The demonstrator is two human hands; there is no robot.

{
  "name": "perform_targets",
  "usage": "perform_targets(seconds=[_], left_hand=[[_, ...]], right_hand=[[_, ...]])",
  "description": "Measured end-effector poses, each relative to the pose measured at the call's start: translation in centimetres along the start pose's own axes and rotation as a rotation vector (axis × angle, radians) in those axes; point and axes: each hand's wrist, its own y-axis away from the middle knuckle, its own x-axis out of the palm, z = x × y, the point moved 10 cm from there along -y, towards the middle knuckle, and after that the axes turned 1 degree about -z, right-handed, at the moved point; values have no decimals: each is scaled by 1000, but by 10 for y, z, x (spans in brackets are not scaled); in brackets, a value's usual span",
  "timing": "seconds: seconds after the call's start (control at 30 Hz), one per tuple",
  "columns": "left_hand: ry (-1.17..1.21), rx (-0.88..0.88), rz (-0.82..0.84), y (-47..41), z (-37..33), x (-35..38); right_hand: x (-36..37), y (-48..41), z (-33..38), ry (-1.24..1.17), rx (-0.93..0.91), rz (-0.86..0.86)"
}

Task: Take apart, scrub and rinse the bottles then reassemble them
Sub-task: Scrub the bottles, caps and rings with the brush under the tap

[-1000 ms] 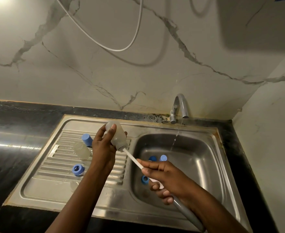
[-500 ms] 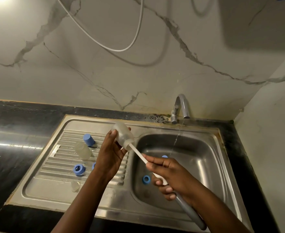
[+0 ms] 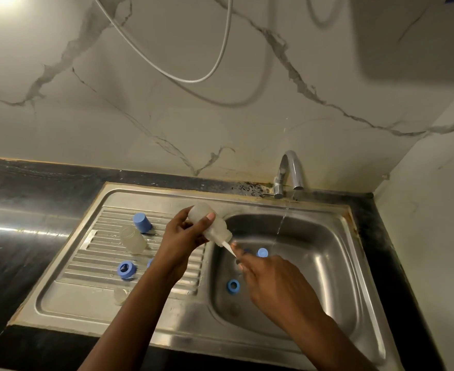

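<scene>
Translucent bottle [image 3: 218, 229] tilted mouth-down, white brush [image 3: 227, 246] inside.

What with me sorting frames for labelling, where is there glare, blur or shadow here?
Head view: dim warm light, blown out at the top-left corner; a glare streak on the black counter; a soft shadow on the wall, upper right; the right hand and brush smeared by motion, the left hand and bottle sharper; wide-angle bending curves the sink rim.

A blue cap [image 3: 142, 222] and blue ring [image 3: 126, 269] stand out against the silver-grey, ribbed sink [image 3: 151, 195], the black tabletop [image 3: 19, 250], a cloudy white bottle [image 3: 219, 230] and the white wall [image 3: 167, 124] with grey marble veins.
</scene>
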Motion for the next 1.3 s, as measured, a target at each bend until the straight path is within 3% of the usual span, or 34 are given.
perform_targets(seconds=[0.13, 0.47, 0.6, 0.77, 0.93, 1.13, 1.2, 1.3], left_hand=[[95, -15, -4, -1, 0, -3], [446, -96, 42, 5, 11, -2], [487, -61, 35, 6, 8, 9], [429, -21, -30, 9, 5, 14], [275, 71, -48, 8, -1, 8], [185, 100, -7, 8, -5, 6], [188, 94, 22, 8, -8, 7], [191, 70, 56, 8, -9, 8]], right_hand=[[4, 5, -14, -441, 111, 11], [24, 20, 10, -1429, 378, 388], [37, 14, 13, -1747, 467, 405], [29, 4, 5, -1643, 398, 308], [16, -1, -15, -1095, 334, 109], [8, -6, -20, -663, 210, 55], [9, -4, -17, -678, 205, 86], [11, 4, -14, -885, 254, 174]])
